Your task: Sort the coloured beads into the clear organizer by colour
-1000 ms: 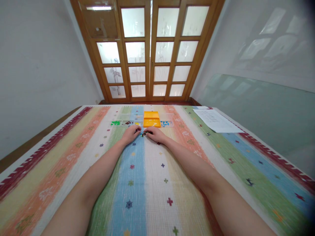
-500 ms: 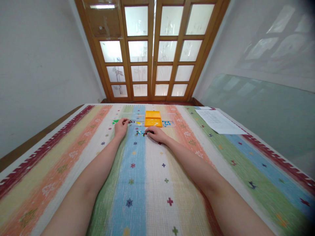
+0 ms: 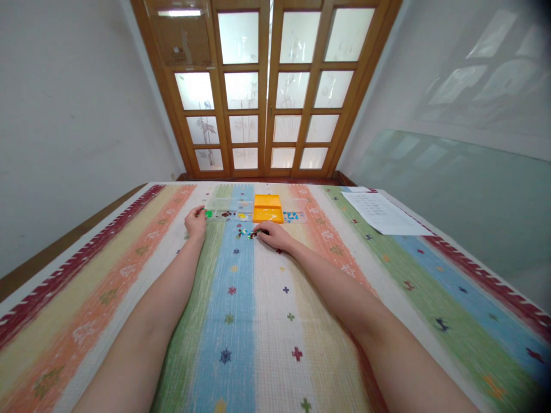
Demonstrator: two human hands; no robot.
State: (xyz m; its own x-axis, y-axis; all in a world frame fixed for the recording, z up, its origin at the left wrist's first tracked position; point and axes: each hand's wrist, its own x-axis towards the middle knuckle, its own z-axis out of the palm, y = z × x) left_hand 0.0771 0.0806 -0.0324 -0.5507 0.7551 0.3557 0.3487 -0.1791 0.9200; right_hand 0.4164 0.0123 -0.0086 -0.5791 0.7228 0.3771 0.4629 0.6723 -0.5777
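Observation:
My left hand [image 3: 196, 222] is at the left end of a row of clear open boxes, its fingers pinched beside the green pieces [image 3: 209, 214]; whatever they hold is too small to make out. Brown pieces [image 3: 227, 214], yellow pieces [image 3: 242, 217] and blue pieces [image 3: 291, 216] lie in other clear boxes. An open orange box [image 3: 267, 201] with white pieces stands among them. My right hand [image 3: 271, 234] rests on the cloth, fingers curled at the right side of a mixed pile of small coloured pieces [image 3: 245, 233]; its fingertips are partly hidden.
A striped cloth [image 3: 232, 321] covers the table. Printed paper sheets [image 3: 383, 212] lie at the back right. Beyond the table's far edge are wooden doors with glass panes [image 3: 244, 90]; a glass panel [image 3: 451, 189] leans at the right wall.
My left hand has moved left, from the brown pieces to beside the green ones, uncovering the brown pieces' box. My right hand has stayed by the mixed pile.

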